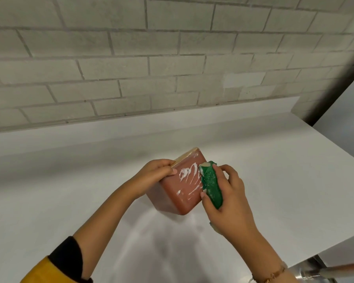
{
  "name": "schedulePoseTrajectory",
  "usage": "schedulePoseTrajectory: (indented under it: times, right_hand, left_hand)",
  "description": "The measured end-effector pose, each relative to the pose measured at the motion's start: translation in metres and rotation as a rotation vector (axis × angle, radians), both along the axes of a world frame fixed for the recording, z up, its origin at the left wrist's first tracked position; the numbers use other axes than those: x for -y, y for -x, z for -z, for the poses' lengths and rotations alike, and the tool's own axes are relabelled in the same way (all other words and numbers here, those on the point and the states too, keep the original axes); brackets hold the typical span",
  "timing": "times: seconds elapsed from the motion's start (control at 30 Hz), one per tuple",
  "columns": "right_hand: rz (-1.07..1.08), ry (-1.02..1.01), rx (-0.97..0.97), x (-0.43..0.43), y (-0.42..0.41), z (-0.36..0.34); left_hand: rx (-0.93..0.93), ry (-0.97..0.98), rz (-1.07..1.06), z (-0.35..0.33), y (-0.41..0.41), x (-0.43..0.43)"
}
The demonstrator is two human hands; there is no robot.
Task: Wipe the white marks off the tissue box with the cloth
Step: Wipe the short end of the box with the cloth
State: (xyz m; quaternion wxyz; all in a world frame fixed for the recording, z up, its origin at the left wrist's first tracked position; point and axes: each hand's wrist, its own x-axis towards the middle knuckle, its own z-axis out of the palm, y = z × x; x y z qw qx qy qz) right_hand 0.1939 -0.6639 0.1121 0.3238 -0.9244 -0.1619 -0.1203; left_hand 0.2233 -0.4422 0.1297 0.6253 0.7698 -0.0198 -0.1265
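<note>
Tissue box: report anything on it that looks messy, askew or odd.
White marks streak the upturned face of the tissue box, unwiped. The box is held tilted by the left hand; the right hand presses the green cloth at its right edge.

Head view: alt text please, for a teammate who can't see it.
The right hand presses a bunched green cloth against the white marks on a reddish-brown rectangular tissue box, which the left hand grips tilted over a white counter.

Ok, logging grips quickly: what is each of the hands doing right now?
Left hand: grips the reddish-brown rectangular tissue box at its upper edge.
Right hand: holds the bunched green cloth against that box.
</note>
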Motion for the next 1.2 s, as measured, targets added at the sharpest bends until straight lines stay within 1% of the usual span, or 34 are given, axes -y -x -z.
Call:
schedulePoseTrajectory:
  times: [0.07, 0.2, 0.33, 0.47, 0.6, 0.87, 0.93, 1.0, 1.03, 1.07, 1.17, 1.2]
  right_hand:
    - [0.006, 0.072, 0.046, -0.001, 0.000, 0.000]
    - [0.022, 0.134, 0.097, 0.002, -0.007, 0.002]
    - [0.094, 0.028, 0.087, 0.005, -0.016, 0.002]
    - [0.110, -0.072, 0.136, 0.000, -0.011, 0.002]
    - [0.085, -0.105, 0.218, -0.006, -0.009, 0.001]
    - [0.018, 0.085, 0.452, -0.017, -0.011, 0.008]
    - [-0.048, 0.130, 0.523, -0.022, -0.004, 0.009]
    - [-0.126, 0.132, 0.534, -0.025, 0.006, 0.009]
    - [-0.134, 0.086, 0.494, -0.025, 0.009, 0.007]
    - [-0.116, -0.030, 0.403, -0.025, 0.011, 0.003]
    - [-0.013, -0.602, -0.077, -0.020, 0.012, -0.016]
    - [-0.017, -0.740, -0.172, -0.016, 0.010, -0.021]
  left_hand:
    - [0.014, 0.012, -0.005, 0.003, -0.001, -0.001]
    - [0.036, 0.013, -0.003, 0.007, -0.002, -0.001]
    - [0.043, 0.027, 0.027, 0.006, 0.001, 0.002]
    - [0.050, 0.030, -0.005, 0.005, 0.002, 0.004]
    - [0.045, 0.042, -0.018, 0.003, 0.002, 0.004]
    - [0.042, 0.032, -0.058, 0.004, 0.000, 0.004]
    - [0.043, 0.043, -0.069, 0.003, -0.002, 0.003]
    - [0.043, 0.055, -0.073, 0.002, -0.003, 0.001]
    - [0.044, 0.058, -0.068, 0.001, -0.004, 0.000]
    - [0.043, 0.061, -0.064, 0.001, -0.003, -0.001]
    - [0.034, 0.074, -0.069, 0.001, -0.004, -0.001]
    - [0.032, 0.072, -0.067, 0.001, -0.003, -0.001]
